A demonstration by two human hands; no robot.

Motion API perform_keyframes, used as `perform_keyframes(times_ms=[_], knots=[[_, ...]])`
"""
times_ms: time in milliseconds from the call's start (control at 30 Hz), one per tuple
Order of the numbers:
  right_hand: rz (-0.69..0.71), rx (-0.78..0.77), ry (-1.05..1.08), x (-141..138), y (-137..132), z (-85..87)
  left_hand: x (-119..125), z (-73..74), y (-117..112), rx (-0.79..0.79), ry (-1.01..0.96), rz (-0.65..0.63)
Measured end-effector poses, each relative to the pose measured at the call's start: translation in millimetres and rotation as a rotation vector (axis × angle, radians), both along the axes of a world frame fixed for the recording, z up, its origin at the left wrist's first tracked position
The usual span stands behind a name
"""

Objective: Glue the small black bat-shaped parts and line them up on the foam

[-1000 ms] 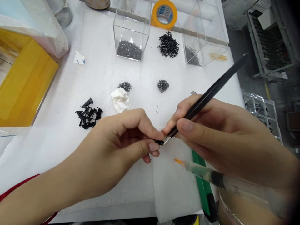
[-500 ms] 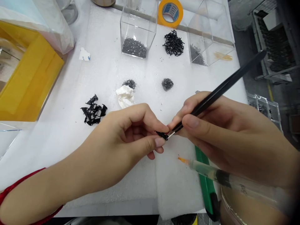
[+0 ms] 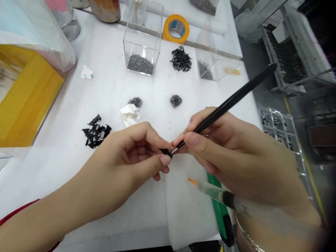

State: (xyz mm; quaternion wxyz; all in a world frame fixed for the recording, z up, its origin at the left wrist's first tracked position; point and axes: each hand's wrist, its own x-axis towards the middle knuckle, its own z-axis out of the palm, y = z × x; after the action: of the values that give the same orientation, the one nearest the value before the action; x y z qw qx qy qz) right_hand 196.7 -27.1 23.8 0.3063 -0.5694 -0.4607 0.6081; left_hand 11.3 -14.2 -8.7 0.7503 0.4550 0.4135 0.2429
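Note:
My left hand (image 3: 123,164) pinches a small black plastic part (image 3: 165,151) between thumb and forefinger. In my right hand (image 3: 231,150) are black tweezers (image 3: 223,108), slanting up to the right, their metal tip touching the part. Whether the tip grips anything there is too small to tell. A clear syringe (image 3: 212,190) with an orange needle tip passes under the same hand; how the lower fingers hold it is hidden. Left of my left hand lies a heap of similar black parts (image 3: 96,134). Two small piles of tiny dark pieces, a left pile (image 3: 136,102) and a right pile (image 3: 175,100), lie beyond my hands.
A crumpled white tissue (image 3: 130,115) touches the left pile. Farther back stand a clear box (image 3: 141,45), an orange tape roll (image 3: 166,29), a heap of black rods (image 3: 181,59) and another clear box (image 3: 217,66). A yellow box (image 3: 34,105) is at left, a green-handled tool (image 3: 220,217) near the front edge.
The whole view has shifted, so the hands and table items appear farther left. Both hands keep their hold, with the tweezers' tip still at the black part.

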Motion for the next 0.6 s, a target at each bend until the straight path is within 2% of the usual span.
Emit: perform_keyframes(times_ms=[167,400,500,600], knots=[[-0.087,0.011,0.128,-4.5,-0.2,-1.1,-1.9,-2.0,-2.9,0.022,0.057,0.000],[-0.101,0.017,0.241,-7.5,0.1,-4.5,-11.2,-18.5,-3.2,0.102,0.155,0.017],[-0.196,0.103,0.261,-4.3,2.7,-1.9,-17.0,-16.5,-2.7,0.217,0.232,-0.043],[-0.342,0.332,0.179,13.3,0.6,9.6,-15.3,-7.2,-6.9,0.347,0.337,-0.044]])
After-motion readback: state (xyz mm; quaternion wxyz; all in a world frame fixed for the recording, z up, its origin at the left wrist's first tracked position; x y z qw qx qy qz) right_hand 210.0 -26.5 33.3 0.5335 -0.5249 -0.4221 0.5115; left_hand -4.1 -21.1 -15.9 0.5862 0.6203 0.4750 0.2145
